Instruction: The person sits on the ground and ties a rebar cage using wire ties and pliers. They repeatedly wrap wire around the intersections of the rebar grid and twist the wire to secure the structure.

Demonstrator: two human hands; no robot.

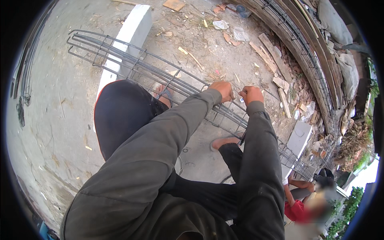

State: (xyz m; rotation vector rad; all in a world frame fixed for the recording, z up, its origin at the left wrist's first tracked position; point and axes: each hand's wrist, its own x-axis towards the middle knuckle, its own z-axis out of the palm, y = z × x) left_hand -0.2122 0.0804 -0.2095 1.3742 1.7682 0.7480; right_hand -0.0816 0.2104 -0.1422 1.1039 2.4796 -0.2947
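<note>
Rebar cage [176,82] slants from ten o'clock toward four; at its upper side, left hand [221,90] and right hand [252,94] curl closed, contents indiscernible.

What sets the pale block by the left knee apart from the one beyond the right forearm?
The left block looks longer and larger in the picture; the right block looks shorter and smaller.
The left block shows a broad white face, while the right block shows mostly grey with a white edge.
The left block lies near the upper left; the right block lies nearer a co-worker's red top.
Both have straight edges, and a rebar cage crosses each.
</note>
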